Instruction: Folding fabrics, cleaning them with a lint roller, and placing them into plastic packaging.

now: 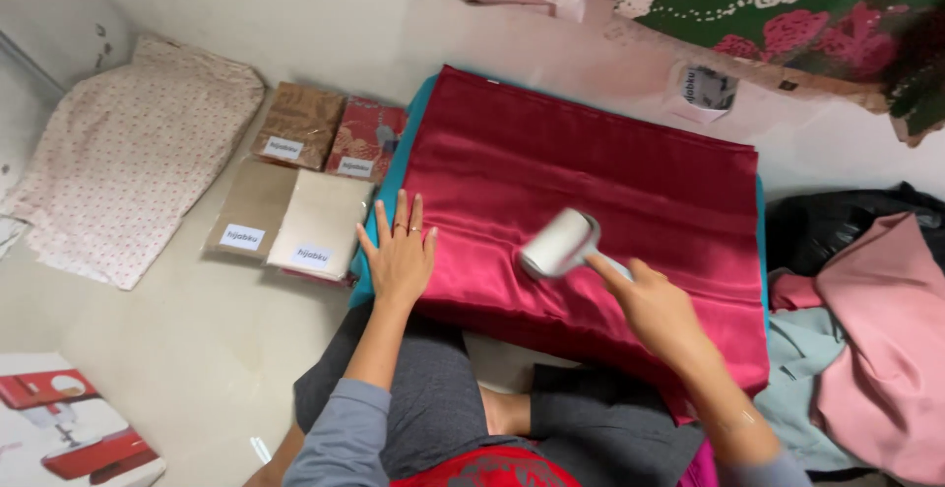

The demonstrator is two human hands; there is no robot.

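Crimson satin fills our view: the folded red cloth (591, 211) lies flat on the floor right ahead of our knees, its long axis running left to right across us, a teal layer (389, 196) peeking out along its left edge. Our right hand (655, 305) sits over the near middle of the cloth, fingers wrapped shut around the handle of a white lint roller (559, 244), index finger stretched along it. The roller head rests on the satin, up and to the left of that hand, its drum angled across the folds. Our left hand (399, 251) is nearer the cloth's left edge, palm down, fingers spread wide and pressed flat on the fabric, forearm reaching straight out from the grey sleeve. Just left of it, apart from the cloth, lie four flat packaged fabrics (305, 177). A pink garment heap (876, 349) sits off to the right.
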